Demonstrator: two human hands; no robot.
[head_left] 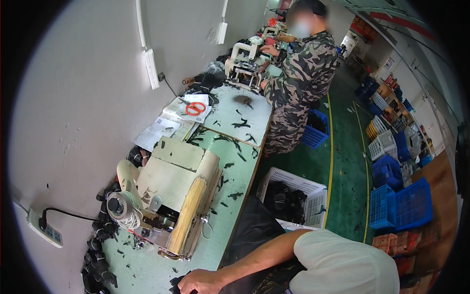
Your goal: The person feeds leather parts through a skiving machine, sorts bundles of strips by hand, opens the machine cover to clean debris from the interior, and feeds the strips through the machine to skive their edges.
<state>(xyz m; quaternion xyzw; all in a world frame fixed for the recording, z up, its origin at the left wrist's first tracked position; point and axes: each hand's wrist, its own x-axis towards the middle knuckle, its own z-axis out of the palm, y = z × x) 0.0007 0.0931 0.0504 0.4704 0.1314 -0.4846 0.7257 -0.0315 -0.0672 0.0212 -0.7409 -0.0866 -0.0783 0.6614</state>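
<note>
My right hand (201,281) is at the lower edge, over the near end of the green table, with its fingers closed round a black fabric piece (175,284). Most of that piece is cut off by the frame's edge, so its shape does not show. My left hand is outside the picture. Beyond my right hand stands a cream-coloured machine (178,164) with a pale wooden bar along its side. A spool of white cord (126,209) hangs at its left. Bundles of black gloves (99,264) lie along the wall.
Black scraps (235,195) litter the tabletop (196,240). Orange-handled scissors (195,108) rest on papers farther back. A co-worker in camouflage (308,73) stands at another machine (243,68). On the floor, a white crate (313,208) holds black items; blue crates (411,208) stand at right.
</note>
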